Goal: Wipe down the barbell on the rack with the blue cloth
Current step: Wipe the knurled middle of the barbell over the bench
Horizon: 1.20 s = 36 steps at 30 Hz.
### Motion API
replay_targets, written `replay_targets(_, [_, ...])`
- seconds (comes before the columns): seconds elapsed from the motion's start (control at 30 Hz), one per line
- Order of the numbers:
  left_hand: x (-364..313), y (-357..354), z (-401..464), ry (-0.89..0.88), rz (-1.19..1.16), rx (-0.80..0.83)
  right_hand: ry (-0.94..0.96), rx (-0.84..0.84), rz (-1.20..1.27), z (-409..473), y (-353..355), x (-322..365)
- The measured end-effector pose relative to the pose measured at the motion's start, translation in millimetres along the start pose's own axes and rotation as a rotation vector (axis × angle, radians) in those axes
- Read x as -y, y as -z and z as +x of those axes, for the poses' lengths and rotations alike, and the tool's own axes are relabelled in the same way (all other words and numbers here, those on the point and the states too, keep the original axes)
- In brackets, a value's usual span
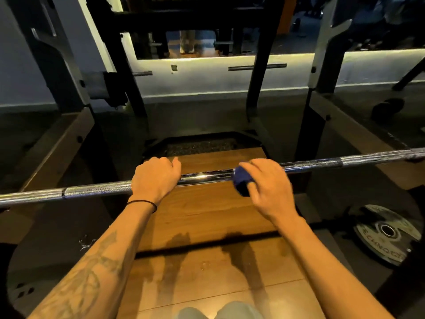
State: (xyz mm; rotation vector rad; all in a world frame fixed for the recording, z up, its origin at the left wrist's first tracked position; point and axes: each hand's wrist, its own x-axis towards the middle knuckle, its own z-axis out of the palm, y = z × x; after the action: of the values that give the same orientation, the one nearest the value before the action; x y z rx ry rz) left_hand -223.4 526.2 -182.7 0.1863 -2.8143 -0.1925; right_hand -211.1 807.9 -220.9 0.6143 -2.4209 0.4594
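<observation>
A long chrome barbell runs across the head view from lower left to upper right, resting on the rack. My left hand grips the bar left of its smooth middle, fingers curled over it. My right hand holds a bunched blue cloth wrapped round the bar just right of the middle. The cloth shows only at the left side of that hand; the rest is hidden under my palm.
Black rack uprights stand ahead on both sides. A wooden platform lies under the bar. A weight plate lies flat on the floor at the right. A mirror behind the rack reflects someone's legs.
</observation>
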Motion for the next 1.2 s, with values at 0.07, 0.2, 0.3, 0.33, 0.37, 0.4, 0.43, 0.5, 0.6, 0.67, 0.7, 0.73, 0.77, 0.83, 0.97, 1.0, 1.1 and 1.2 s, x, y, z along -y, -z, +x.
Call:
replay_targets(0.07, [-2,0,-6,-0.01,0.009,-0.063,-0.152,-0.119,-0.013,-2,3,-6])
replay_targets(0.2, [-5,1,-12,0.053,0.005,-0.13,-0.456,-0.301,0.021,13,-15,43])
replay_targets(0.3, [-10,0,-9,0.119,-0.003,-0.132,-0.297,-0.169,0.079,16,-35,84])
replay_targets(0.33, [-9,-1,-7,0.122,-0.013,-0.127,-0.212,-0.109,0.084,14,-37,91])
replay_targets(0.37, [-8,-2,-4,0.116,-0.03,-0.117,-0.139,-0.06,0.081,13,-35,90])
replay_targets(0.4, [-7,-2,-2,0.108,-0.05,-0.104,-0.068,-0.024,0.064,14,-30,83])
replay_targets(0.43, [-5,-3,-1,0.104,-0.068,-0.089,-0.007,0.005,0.038,15,-24,72])
replay_targets(0.5, [-3,-4,2,0.095,-0.082,-0.067,0.002,-0.004,-0.005,14,-12,44])
replay_targets(0.6, [-1,-5,3,0.074,-0.079,-0.068,-0.182,-0.125,-0.012,5,2,10])
replay_targets(0.67, [-1,-3,2,0.075,-0.085,-0.043,-0.314,-0.202,0.001,3,-2,12])
replay_targets(0.7, [-1,-1,3,0.082,-0.088,-0.017,-0.415,-0.256,0.007,8,-8,22])
replay_targets(0.73, [-1,0,4,0.09,-0.089,0.018,-0.522,-0.308,0.027,15,-15,35])
replay_targets(0.77, [-2,1,6,0.101,-0.088,0.063,-0.587,-0.337,0.056,23,-22,50])
replay_targets(0.83, [-3,4,9,0.119,-0.086,0.153,-0.489,-0.273,0.097,31,-35,80])
replay_targets(0.97, [-6,6,4,0.089,-0.088,0.126,-0.025,-0.042,0.08,21,-32,75])
replay_targets(1.0, [-6,5,0,0.071,-0.079,0.081,0.037,-0.013,0.042,19,-27,61])
replay_targets(1.1, [-4,6,-8,0.027,-0.041,0.0,-0.056,-0.029,-0.011,15,-10,18])
replay_targets(1.2, [-4,7,-16,-0.004,0.005,-0.039,-0.187,-0.127,-0.04,9,-3,-1])
